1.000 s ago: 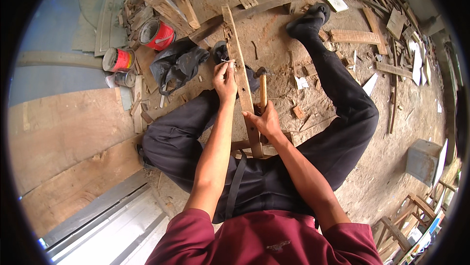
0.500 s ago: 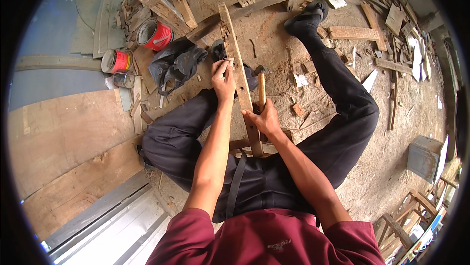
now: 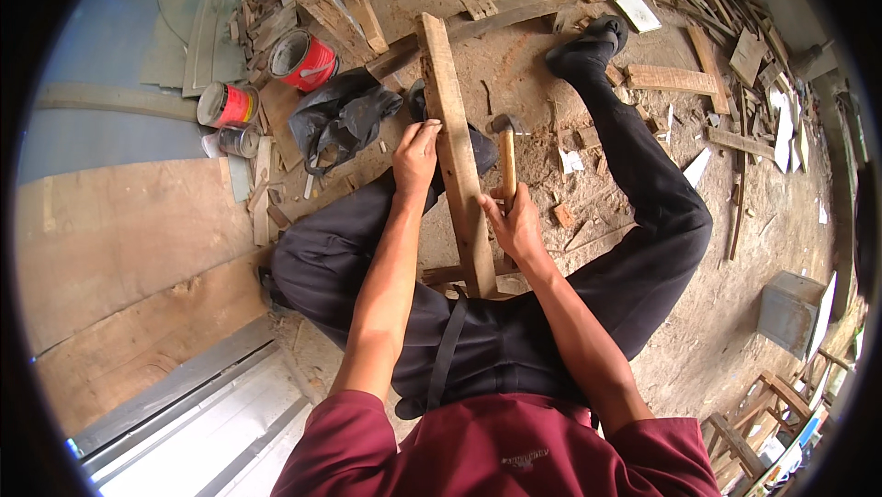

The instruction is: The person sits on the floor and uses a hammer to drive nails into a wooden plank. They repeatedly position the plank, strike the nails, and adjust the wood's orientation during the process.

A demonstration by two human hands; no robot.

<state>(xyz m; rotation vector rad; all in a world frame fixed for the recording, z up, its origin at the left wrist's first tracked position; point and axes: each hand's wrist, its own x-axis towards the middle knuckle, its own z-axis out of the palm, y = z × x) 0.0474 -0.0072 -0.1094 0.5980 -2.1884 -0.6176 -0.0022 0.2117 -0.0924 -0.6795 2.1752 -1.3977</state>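
A long, rough wooden beam (image 3: 457, 152) stretches away from my lap between my legs. My left hand (image 3: 418, 157) is closed at the beam's left edge, thumb and fingertips pinched against it; whether something small is also between them is hidden. In my right hand (image 3: 517, 229) is a claw hammer (image 3: 508, 152), gripped low on its wooden handle, head pointing away from me. The right thumb reaches to the beam's right side and touches it or nearly does. Under the beam's near end lies a short wooden crosspiece (image 3: 443, 274).
A black plastic bag (image 3: 344, 116) and red paint cans (image 3: 303, 61) sit at the left. A wooden frame (image 3: 322, 5) stands at the far side. Scrap boards (image 3: 671, 80) litter the dirt floor on the right, near a grey metal box (image 3: 790, 309).
The beam has rolled, so a broader face now shows. My right hand and the hammer have shifted slightly right, and the left hand has slid a little down along the edge.
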